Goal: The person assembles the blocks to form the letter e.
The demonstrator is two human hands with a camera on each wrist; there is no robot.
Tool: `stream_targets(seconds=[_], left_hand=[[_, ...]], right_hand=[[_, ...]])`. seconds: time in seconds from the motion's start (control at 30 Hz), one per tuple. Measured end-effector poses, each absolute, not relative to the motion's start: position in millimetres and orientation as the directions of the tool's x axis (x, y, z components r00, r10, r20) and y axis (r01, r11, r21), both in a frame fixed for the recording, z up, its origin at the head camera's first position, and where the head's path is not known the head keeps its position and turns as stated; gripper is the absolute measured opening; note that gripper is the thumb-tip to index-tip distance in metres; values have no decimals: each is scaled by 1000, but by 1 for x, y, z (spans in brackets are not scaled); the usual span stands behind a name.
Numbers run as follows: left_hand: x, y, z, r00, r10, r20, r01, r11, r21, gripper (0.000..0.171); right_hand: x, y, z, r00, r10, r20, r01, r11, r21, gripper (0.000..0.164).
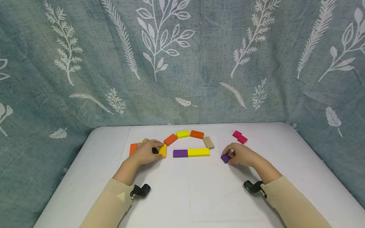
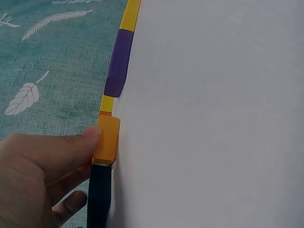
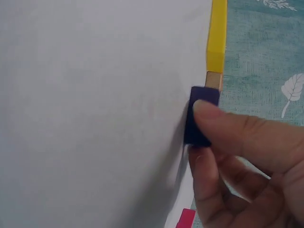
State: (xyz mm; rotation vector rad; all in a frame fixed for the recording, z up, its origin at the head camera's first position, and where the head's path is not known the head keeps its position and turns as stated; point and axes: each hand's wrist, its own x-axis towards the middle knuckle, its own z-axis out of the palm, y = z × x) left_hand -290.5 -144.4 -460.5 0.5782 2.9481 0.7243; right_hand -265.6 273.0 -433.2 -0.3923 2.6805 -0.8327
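Note:
My left hand (image 1: 146,152) pinches a yellow-orange block (image 1: 163,151) at the left end of an arc of blocks. A black block (image 2: 99,194) is right beside it, partly hidden under the fingers in the head view. On the right, my right hand (image 1: 241,154) holds a dark purple block (image 3: 202,118) between thumb and fingers, close to the table; whether it touches the cloth I cannot tell. Between the hands, another purple block (image 1: 180,153) lies end to end with a long yellow piece (image 1: 198,152), which may be more than one block.
Behind that row curve an orange block (image 1: 170,139), a yellow block (image 1: 183,134), a second orange block (image 1: 197,134) and a plain wooden block (image 1: 208,142). Two red-pink blocks (image 1: 242,139) lie beyond my right hand. Another orange block (image 1: 133,148) sits left of my left hand.

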Motion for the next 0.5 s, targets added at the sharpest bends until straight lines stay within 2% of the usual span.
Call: stream_targets(seconds=[0.23, 0.5], left_hand=[[-291, -146, -460, -925, 379, 31, 349, 814, 463, 53], [-291, -148, -460, -929, 369, 32, 341, 819, 462, 53]], right_hand=[[-267, 278, -430, -913, -347, -216, -152, 778, -610, 28], [-266, 258, -412, -893, -441, -90, -273, 691, -670, 28]])
